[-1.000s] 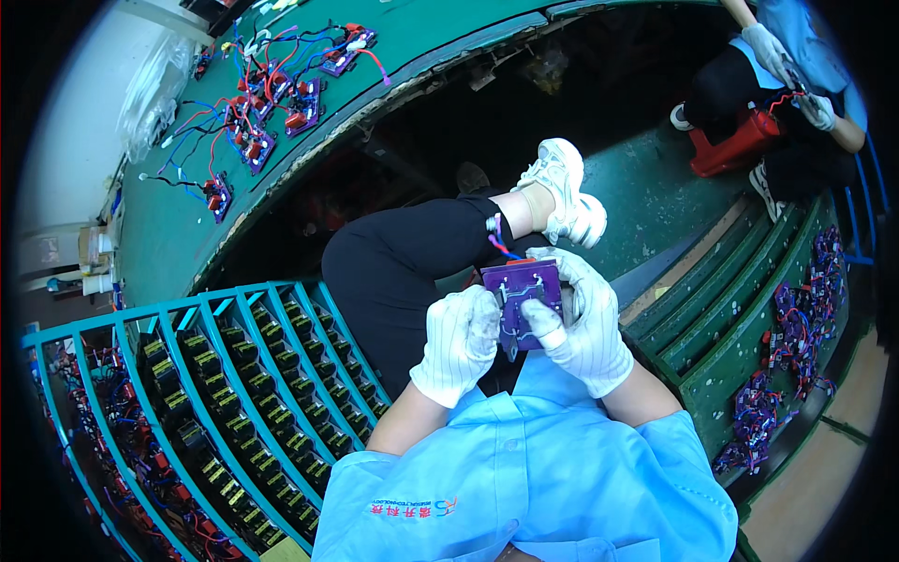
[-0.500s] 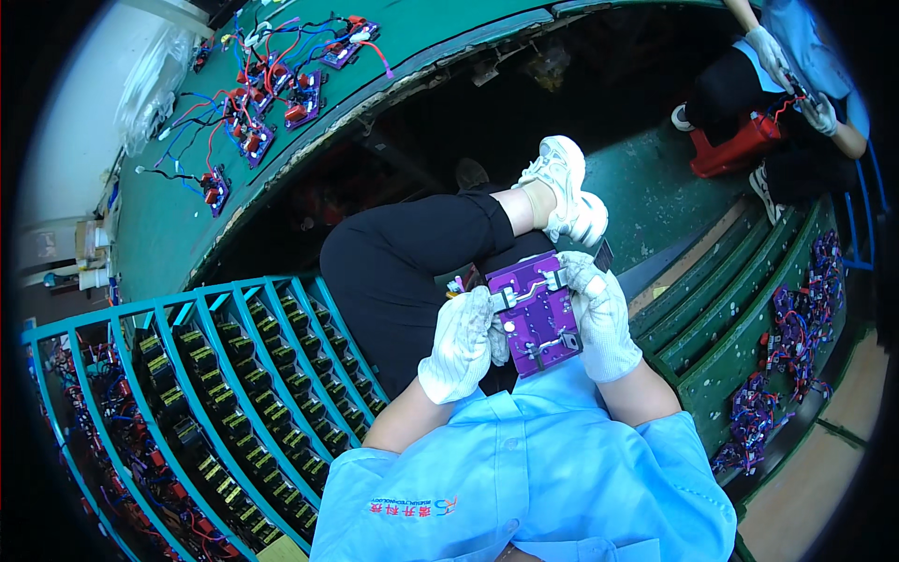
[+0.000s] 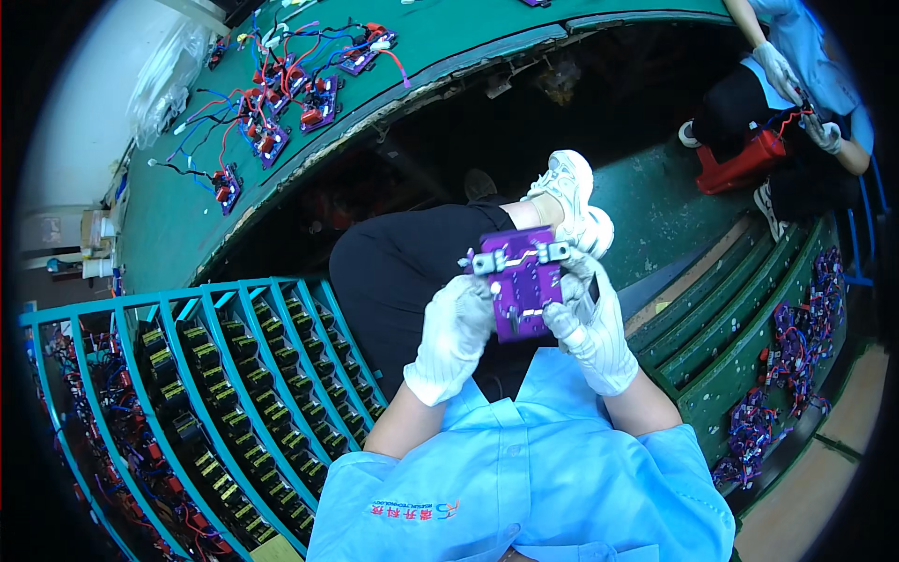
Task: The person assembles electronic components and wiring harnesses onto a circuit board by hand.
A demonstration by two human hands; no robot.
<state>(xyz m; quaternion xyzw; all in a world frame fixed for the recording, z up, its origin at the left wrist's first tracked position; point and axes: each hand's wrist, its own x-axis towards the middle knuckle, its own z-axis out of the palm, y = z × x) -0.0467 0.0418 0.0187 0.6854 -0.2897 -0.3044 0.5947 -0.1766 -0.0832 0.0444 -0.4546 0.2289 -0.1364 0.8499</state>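
A purple circuit board (image 3: 523, 286) with metal tabs and small white parts is held up over my lap, somewhat blurred. My left hand (image 3: 456, 328), in a white glove, grips its left edge. On the opposite edge, my gloved right hand (image 3: 590, 323) has its thumb against the board's face and its fingers curled around the side. The far side of the board and some fingertips are hidden.
Wired purple boards (image 3: 272, 103) lie on the green workbench (image 3: 375, 98). At left stands a teal rack (image 3: 225, 290) of black-and-yellow parts; at right, green slatted shelving (image 3: 721, 328) beside more wired boards (image 3: 791, 347). A gloved co-worker (image 3: 796, 84) sits near a red container (image 3: 744, 161).
The board has tilted and risen slightly away from my body. My right thumb has come onto its face. The whole view has shifted a little, and the co-worker's hands have moved slightly.
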